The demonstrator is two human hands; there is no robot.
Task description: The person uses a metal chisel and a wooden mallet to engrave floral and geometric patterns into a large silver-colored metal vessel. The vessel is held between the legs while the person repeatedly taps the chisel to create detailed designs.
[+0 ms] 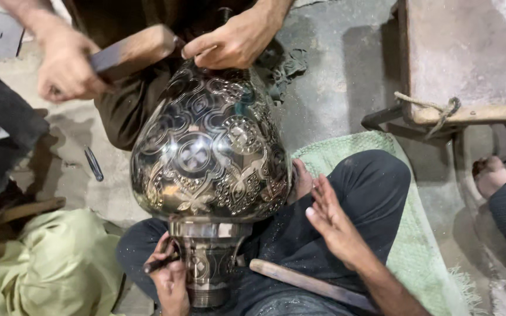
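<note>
Engraved metal vase (212, 152) between hands, left-hand fingers (168, 275) at neck

A pale green woven mat (405, 234) covers the grey concrete floor (335, 82) at right. Crumpled light green cloth (54, 269) lies at lower left. A small dark metal tool (93, 163) rests on the floor nearby. Rope (434, 108) wraps a wooden beam (475, 113) at upper right.
</note>
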